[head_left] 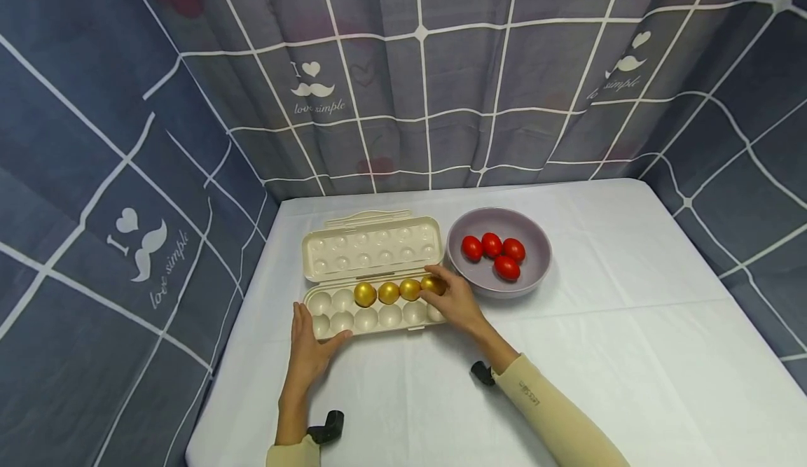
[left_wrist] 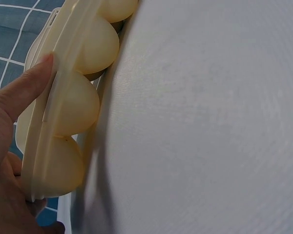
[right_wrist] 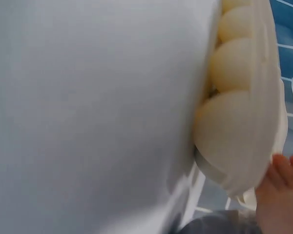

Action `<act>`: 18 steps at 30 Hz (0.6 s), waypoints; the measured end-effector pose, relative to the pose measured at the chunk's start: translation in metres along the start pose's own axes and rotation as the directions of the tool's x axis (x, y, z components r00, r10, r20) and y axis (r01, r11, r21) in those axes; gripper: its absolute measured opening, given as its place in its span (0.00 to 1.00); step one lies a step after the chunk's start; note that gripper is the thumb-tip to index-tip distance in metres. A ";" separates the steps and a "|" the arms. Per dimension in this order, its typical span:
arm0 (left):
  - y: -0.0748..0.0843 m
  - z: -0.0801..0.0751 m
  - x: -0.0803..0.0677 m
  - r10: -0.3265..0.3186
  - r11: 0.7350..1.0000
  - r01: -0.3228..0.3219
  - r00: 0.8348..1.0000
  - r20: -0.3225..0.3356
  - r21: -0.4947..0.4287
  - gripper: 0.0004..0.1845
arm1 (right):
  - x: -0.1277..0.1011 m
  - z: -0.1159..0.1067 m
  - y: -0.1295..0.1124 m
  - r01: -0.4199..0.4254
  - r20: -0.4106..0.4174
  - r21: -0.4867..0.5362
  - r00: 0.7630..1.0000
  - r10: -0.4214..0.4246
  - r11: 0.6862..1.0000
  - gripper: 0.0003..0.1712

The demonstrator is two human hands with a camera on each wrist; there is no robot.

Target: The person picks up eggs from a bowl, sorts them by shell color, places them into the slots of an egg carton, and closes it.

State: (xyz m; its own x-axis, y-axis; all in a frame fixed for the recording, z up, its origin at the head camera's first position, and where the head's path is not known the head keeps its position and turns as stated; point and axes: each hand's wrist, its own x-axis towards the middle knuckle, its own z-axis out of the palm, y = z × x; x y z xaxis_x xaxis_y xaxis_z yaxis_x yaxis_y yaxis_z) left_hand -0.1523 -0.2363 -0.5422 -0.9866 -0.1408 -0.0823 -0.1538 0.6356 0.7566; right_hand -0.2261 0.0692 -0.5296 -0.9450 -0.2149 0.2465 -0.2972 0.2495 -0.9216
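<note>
A cream plastic egg carton [head_left: 378,316] lies open on the table, its dimpled lid [head_left: 372,250] folded back. My left hand [head_left: 309,355] grips the carton's left front corner, thumb along the front edge and fingers at the side. In the left wrist view the thumb [left_wrist: 31,87] presses on the carton's rim. At the right end of the back row, my right hand [head_left: 459,304] pinches a gold egg [head_left: 432,284] between thumb and fingers. Several other gold eggs, among them one gold egg [head_left: 365,295], sit to its left in that row. The front-row cups that show hold nothing.
A mauve bowl [head_left: 536,271] stands right of the carton, near its lid, with several red eggs [head_left: 506,267] inside. White cloth [head_left: 599,355] covers the table. Grey checked curtains [head_left: 391,103] hang behind and at both sides.
</note>
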 end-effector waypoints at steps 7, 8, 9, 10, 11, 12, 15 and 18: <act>0.000 -0.001 0.001 -0.001 1.000 0.001 1.000 -0.002 0.012 0.69 | 0.000 -0.021 -0.009 0.018 0.115 0.131 0.993 -0.033 0.991 0.29; 0.000 -0.001 0.001 -0.001 1.000 0.001 1.000 -0.004 0.015 0.69 | 0.001 -0.025 -0.010 0.022 0.115 0.146 0.993 -0.039 0.989 0.29; 0.000 -0.001 0.002 -0.001 1.000 0.001 1.000 -0.006 0.015 0.69 | 0.001 -0.028 -0.011 0.022 0.113 0.161 0.993 -0.041 0.987 0.29; 0.000 -0.001 0.002 -0.001 1.000 0.001 1.000 -0.006 0.016 0.69 | 0.002 -0.032 -0.011 0.019 0.107 0.178 0.994 -0.038 0.984 0.29; 0.000 0.000 0.002 0.000 1.000 0.000 1.000 -0.005 0.016 0.69 | 0.002 -0.036 -0.011 0.016 0.099 0.193 0.994 -0.035 0.981 0.29; 0.000 0.000 0.002 0.002 1.000 -0.002 1.000 -0.005 0.015 0.69 | 0.002 -0.040 -0.011 0.011 0.093 0.209 0.995 -0.031 0.978 0.29; 0.000 0.000 0.003 0.005 1.000 -0.004 1.000 -0.004 0.012 0.69 | 0.002 -0.053 -0.011 0.011 0.072 0.243 0.997 -0.029 0.970 0.29; 0.000 -0.001 0.002 0.000 1.000 0.000 1.000 -0.004 0.012 0.68 | 0.004 -0.069 -0.010 -0.005 0.055 0.270 0.998 -0.010 0.963 0.29</act>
State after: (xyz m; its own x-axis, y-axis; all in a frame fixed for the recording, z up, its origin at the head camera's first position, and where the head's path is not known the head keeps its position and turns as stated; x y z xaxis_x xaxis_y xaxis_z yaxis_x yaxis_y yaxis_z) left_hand -0.1540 -0.2373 -0.5424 -0.9864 -0.1439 -0.0796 -0.1545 0.6450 0.7484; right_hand -0.2365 0.1314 -0.4989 -0.9329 -0.2695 0.2388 -0.2442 -0.0139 -0.9696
